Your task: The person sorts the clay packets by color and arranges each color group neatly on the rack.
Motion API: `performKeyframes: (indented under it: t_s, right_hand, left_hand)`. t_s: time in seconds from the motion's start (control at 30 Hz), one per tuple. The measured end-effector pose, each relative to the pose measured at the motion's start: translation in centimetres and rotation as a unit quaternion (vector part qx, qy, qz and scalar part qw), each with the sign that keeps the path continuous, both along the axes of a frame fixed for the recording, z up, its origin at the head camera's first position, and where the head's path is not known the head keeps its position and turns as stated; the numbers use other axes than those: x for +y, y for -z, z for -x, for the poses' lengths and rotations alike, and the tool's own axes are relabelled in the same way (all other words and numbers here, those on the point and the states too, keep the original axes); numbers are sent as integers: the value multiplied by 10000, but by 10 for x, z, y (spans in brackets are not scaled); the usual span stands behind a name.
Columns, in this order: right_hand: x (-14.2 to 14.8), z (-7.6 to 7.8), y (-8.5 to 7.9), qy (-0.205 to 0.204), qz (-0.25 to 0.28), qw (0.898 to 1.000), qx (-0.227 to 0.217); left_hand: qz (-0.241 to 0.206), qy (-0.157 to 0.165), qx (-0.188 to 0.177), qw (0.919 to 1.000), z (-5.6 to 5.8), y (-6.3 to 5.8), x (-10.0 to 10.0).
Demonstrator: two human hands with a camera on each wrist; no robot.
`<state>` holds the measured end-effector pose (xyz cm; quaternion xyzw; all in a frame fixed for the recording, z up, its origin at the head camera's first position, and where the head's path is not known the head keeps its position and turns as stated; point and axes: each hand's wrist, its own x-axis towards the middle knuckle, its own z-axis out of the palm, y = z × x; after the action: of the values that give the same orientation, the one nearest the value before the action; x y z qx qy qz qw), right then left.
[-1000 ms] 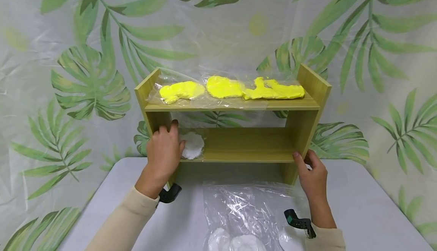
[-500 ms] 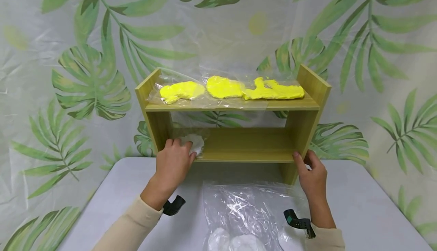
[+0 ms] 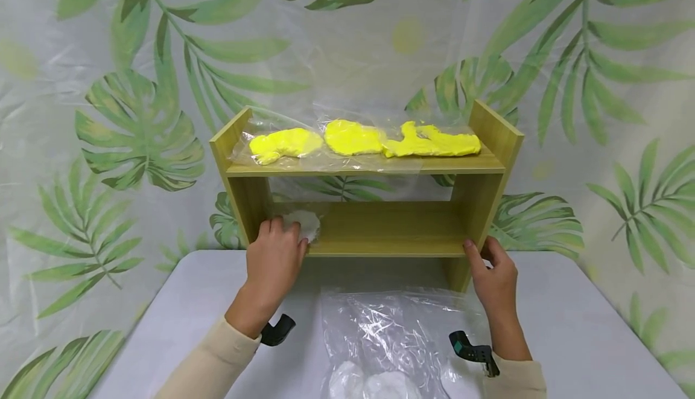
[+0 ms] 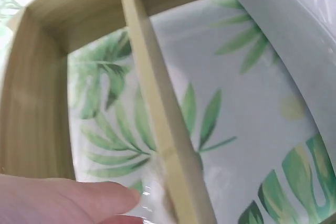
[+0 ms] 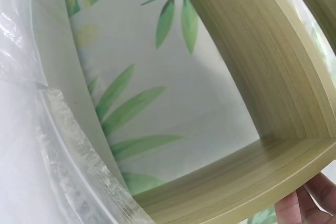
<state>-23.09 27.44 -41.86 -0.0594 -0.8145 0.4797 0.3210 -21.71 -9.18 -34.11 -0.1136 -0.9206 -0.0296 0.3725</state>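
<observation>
Apparently adjusted white lump (image 3: pixel 308 223) under left hand (image 3: pixel 273 261) (couldn't tell whether pinched), gripped side panel (image 3: pixel 479 207) with right hand (image 3: pixel 496 275); likely had to settle lump.

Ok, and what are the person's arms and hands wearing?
The left hand and right hand wear no gloves. The left sleeve and right sleeve are plain beige. At the wrists sit black bent devices, the left device and the right device, the latter with a green patch.
</observation>
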Motion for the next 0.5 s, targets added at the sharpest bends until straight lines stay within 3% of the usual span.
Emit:
performKeyframes:
  t_s: [0.23,0.37,0.5]
  right_hand:
    - [-1,0,-3,-37,38,9999,132]
    - [-2,0,-3,-35,34,9999,114]
    - [-1,0,0,-3,3,10000,69]
  left_hand:
    - [-350,482,272,9979,-35,7,2]
    - [-583,637,258,9959,-53,21,3]
    - [-698,593,-30,9958,-68,39,4]
